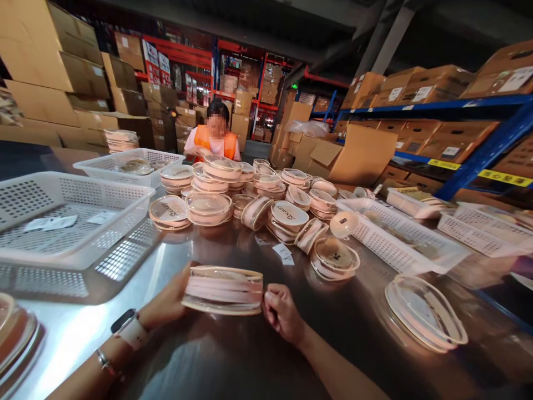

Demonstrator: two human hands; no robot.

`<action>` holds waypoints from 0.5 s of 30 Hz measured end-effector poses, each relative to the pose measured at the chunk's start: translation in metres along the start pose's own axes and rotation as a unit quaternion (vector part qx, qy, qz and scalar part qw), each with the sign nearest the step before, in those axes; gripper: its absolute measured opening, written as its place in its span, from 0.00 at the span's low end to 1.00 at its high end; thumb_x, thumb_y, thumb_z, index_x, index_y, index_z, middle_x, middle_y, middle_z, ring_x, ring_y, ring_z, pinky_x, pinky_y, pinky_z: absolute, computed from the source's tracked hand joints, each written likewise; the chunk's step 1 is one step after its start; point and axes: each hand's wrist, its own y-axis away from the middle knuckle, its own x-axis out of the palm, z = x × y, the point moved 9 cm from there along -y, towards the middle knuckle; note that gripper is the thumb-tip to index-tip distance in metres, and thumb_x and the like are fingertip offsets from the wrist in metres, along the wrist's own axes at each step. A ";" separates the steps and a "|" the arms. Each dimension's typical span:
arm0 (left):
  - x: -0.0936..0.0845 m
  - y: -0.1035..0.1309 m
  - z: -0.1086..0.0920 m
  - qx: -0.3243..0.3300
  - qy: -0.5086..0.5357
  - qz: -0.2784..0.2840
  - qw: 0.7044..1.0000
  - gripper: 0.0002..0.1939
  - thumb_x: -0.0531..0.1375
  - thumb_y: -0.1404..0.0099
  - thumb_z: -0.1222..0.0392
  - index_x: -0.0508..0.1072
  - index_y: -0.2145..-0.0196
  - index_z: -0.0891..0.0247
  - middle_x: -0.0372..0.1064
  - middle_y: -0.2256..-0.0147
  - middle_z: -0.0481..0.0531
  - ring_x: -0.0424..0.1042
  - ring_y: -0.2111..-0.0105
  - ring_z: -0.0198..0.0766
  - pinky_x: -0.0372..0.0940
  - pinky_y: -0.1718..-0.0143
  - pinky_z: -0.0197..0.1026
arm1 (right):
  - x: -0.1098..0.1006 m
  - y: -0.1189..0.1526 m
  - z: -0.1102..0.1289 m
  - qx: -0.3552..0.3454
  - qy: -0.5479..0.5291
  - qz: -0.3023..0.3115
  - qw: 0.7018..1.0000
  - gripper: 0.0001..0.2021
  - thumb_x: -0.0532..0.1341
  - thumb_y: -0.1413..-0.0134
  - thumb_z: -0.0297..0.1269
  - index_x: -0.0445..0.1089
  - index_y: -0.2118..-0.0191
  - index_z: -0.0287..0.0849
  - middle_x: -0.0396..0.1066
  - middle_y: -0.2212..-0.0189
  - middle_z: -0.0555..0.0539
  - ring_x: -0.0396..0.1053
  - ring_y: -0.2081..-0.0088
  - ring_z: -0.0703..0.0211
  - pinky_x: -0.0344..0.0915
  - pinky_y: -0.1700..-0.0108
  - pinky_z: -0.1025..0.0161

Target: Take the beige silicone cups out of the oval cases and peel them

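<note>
A round clear pouch (225,290) with pale piping and pink-and-white layers inside is held on its side above the steel table. My left hand (175,297) grips its left end, the fingertips hidden behind it. At the pouch's right end is my right hand (283,312), its fingers curled closed against the edge; whatever they pinch is too small to make out. Beyond them a heap of similar round pouches (209,208) spreads over the table. One more pouch (425,314) lies to the right, and a stack of them (14,339) is cut off at the left.
White perforated baskets (79,244) stand at left, one with small white packets. Another long basket (400,233) is at right. Small paper slips (283,254) lie on the steel table (233,355). Across it sits a person in an orange vest (216,139). Shelves with cartons (441,83) stand behind.
</note>
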 end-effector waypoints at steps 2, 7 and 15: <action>-0.001 -0.001 -0.001 0.021 -0.096 -0.009 0.995 0.16 0.61 0.41 0.59 0.68 0.55 0.65 0.71 0.57 0.56 0.73 0.58 0.45 0.69 0.55 0.46 | -0.003 0.000 0.011 -0.027 0.061 -0.014 0.998 0.22 0.57 0.51 0.54 0.56 0.84 0.45 0.53 0.91 0.58 0.46 0.90 0.71 0.42 0.85 0.69; 0.023 0.011 -0.017 0.071 -0.299 -0.123 0.944 0.15 0.53 0.42 0.70 0.66 0.55 0.69 0.70 0.56 0.60 0.70 0.51 0.52 0.60 0.43 0.58 | 0.025 0.016 0.026 -0.096 0.197 -0.026 0.975 0.16 0.59 0.50 0.42 0.60 0.84 0.43 0.57 0.87 0.54 0.54 0.82 0.66 0.51 0.75 0.66; 0.083 0.034 -0.075 0.242 -0.544 -0.159 0.788 0.22 0.51 0.41 0.74 0.70 0.51 0.65 0.73 0.54 0.61 0.69 0.50 0.51 0.57 0.44 0.55 | 0.065 0.023 -0.008 -0.010 0.218 0.138 0.966 0.20 0.52 0.40 0.51 0.72 0.67 0.40 0.61 0.84 0.54 0.57 0.87 0.67 0.56 0.83 0.69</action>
